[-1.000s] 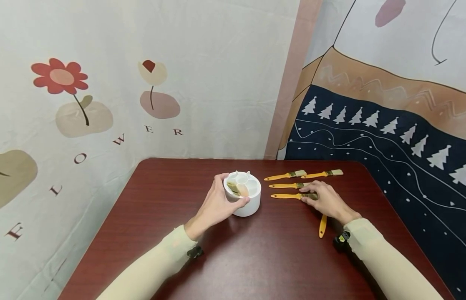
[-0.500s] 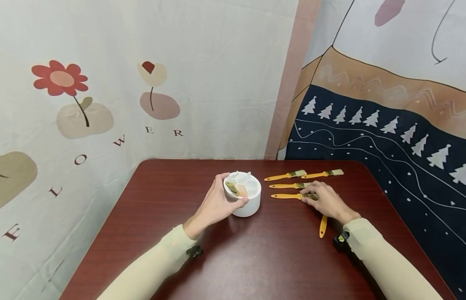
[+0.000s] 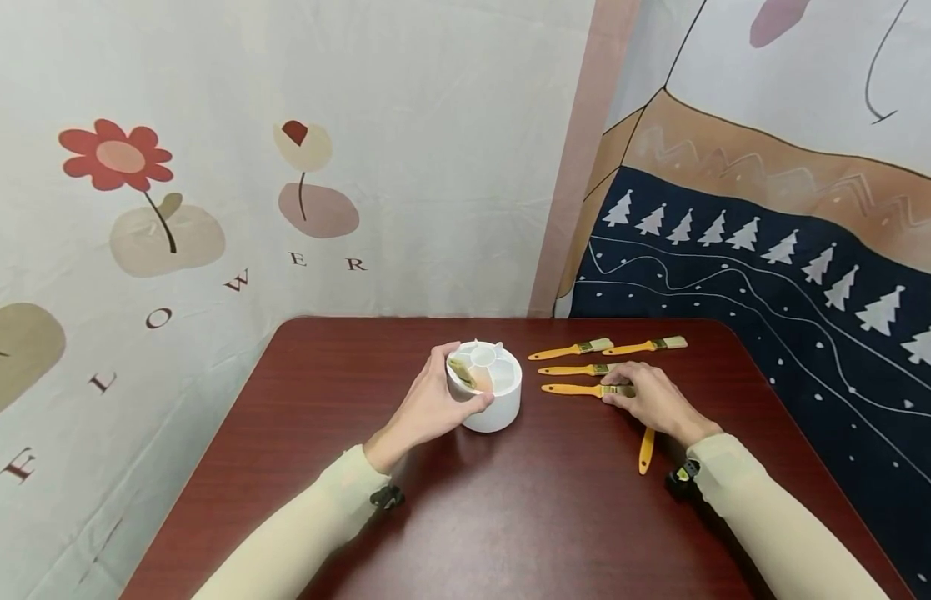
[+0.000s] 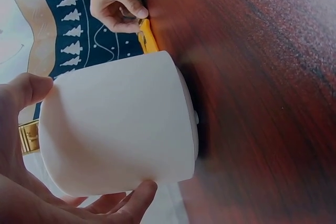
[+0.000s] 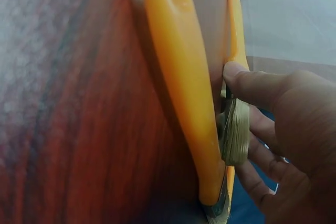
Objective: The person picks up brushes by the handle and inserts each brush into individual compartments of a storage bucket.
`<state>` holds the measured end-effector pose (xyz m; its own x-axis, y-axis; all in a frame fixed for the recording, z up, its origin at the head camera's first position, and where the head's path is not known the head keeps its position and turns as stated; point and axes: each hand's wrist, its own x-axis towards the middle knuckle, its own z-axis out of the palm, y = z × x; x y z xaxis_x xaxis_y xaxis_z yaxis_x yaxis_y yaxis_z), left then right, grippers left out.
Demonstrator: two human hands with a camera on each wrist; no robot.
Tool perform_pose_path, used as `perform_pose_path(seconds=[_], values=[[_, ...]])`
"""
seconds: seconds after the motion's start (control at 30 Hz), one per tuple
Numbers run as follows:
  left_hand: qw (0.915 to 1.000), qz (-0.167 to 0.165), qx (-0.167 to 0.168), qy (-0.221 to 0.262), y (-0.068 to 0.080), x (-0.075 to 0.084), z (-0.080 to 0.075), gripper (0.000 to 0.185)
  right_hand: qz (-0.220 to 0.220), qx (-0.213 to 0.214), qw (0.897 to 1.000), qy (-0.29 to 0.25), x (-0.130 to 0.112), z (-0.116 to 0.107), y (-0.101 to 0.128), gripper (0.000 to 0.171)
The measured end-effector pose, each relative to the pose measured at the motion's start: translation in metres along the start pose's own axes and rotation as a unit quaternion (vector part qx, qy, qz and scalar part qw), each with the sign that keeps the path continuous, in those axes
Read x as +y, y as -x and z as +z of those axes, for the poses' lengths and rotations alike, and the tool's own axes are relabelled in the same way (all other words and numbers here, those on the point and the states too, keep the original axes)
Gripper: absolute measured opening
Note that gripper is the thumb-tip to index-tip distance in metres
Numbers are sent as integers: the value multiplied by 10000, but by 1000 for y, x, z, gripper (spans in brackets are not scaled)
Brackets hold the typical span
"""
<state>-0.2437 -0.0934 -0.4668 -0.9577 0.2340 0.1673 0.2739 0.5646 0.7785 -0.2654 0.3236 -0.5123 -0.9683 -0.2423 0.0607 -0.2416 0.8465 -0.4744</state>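
**Left hand on white pot, right hand on brush at mid-desk**

We find the left hand (image 3: 427,408) wrapped round the side of a white round pot (image 3: 493,392), thumb on the near face and fingers on the far rim; this grip is grasping the pot. The pot stands upright on the dark red desk (image 3: 360,500), near its middle, and its top is split into compartments, one holding a brush head (image 3: 462,373).

We find the right hand (image 3: 653,400) just right of the pot, its fingertips (image 5: 236,74) pinching the ferrule of a yellow-handled brush (image 3: 578,389) that lies flat with its handle pointing left toward the pot. This grip is grasping the brush.

Three more yellow brushes (image 3: 608,348) lie flat farther back, near the held one. Another yellow handle (image 3: 645,450) shows from under the right wrist, pointing toward the near edge. Cream sleeves (image 3: 773,517) cover both forearms. Printed cloths (image 3: 210,167) hang behind the desk.
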Motion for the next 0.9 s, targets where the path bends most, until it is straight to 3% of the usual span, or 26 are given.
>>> perform_pose_path(seconds=[0.67,0.9], values=[[9997,-38,-198,160,-3,-4,-4,105,-140,183,9983,-544,-7,1,0,21],[9991,-60,-375,198,-5,-8,-6,108,-157,422,9964,-720,-17,-2,3,18]])
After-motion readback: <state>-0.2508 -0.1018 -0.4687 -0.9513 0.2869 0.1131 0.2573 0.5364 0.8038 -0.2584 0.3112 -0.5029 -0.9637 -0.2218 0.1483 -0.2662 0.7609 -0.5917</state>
